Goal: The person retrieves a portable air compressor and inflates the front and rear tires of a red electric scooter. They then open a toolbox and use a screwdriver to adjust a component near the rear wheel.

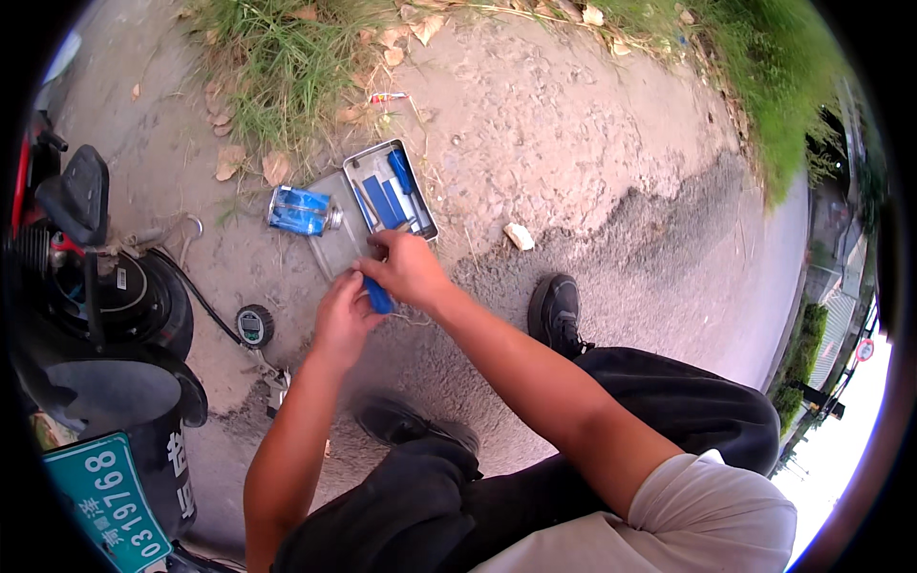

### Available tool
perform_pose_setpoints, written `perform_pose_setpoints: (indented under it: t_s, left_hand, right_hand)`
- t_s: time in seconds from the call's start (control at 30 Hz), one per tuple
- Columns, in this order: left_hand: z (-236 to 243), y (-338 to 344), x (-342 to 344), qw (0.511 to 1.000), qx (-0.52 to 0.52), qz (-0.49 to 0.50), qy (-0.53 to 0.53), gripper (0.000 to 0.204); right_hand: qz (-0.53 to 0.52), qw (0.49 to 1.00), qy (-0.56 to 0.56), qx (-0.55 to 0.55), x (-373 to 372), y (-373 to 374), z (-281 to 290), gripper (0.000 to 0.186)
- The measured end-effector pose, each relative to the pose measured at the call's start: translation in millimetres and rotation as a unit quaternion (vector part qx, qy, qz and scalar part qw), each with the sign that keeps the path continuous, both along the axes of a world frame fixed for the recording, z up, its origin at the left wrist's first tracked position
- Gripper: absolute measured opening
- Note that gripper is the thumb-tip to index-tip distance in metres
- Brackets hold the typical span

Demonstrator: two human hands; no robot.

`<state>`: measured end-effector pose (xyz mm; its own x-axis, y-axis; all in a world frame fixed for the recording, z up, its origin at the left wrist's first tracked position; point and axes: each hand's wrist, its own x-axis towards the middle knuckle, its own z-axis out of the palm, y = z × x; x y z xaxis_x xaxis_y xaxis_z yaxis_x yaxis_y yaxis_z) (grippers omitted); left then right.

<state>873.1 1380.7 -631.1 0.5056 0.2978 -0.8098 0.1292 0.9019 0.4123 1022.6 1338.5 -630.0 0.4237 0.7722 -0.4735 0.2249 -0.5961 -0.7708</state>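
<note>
My right hand (406,267) and my left hand (346,315) meet just below an open tin case (428,215), fingers closed around a small blue-handled tool (378,298), whose far end is hidden by my fingers. The case holds blue tools and pieces (399,172). Under and beside it lies a flat pale lid (330,250), and a blue metal can (299,212) with a silver cap lies on its side just left of that.
A parked two-wheeler (105,296) fills the left, with a digital gauge on a hose (255,327) beside it. My shoes and knees are below. A stone (519,236) lies right of the case; grass (267,86) and dry leaves border the dirt ground.
</note>
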Motion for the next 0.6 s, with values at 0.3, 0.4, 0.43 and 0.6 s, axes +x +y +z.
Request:
perform_pose_setpoints:
  t_s: [0.3,0.4,0.43,0.6]
  left_hand:
    - [-9,14,-22,0.996,0.081,-0.022,0.024,0.066]
    - [-12,5,-31,0.997,0.076,-0.016,0.027,0.064]
    - [-13,3,-35,0.997,0.074,-0.015,0.029,0.063]
    - [-16,-16,-40,0.999,0.048,-0.002,0.026,0.059]
  right_hand:
    - [0.171,0.879,-0.438,-0.073,78,65,-40,0.02]
    - [0.221,0.868,-0.409,-0.175,80,80,-41,0.025]
    - [0.23,0.861,-0.413,-0.186,78,82,-41,0.026]
    - [0.15,0.887,-0.384,-0.206,76,81,-50,0.027]
